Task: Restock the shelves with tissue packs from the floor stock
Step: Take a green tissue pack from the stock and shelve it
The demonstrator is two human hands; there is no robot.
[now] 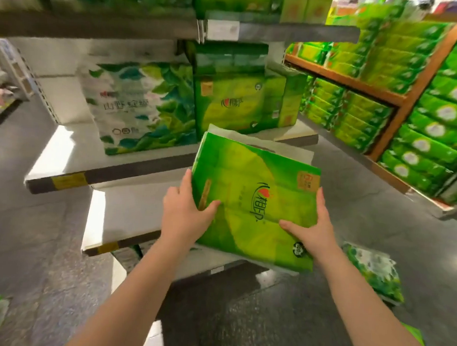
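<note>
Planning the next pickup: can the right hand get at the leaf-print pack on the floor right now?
Probably not: the right hand and left hand both hold the green pack; the floor pack lies unblocked.

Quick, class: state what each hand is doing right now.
Left hand: grips the left edge of the green tissue pack.
Right hand: grips its right edge.

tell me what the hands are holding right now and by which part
Both hands hold one green tissue pack. The left hand grips its left edge and the right hand its right edge near the lower corner, thumbs on the front face.
</note>
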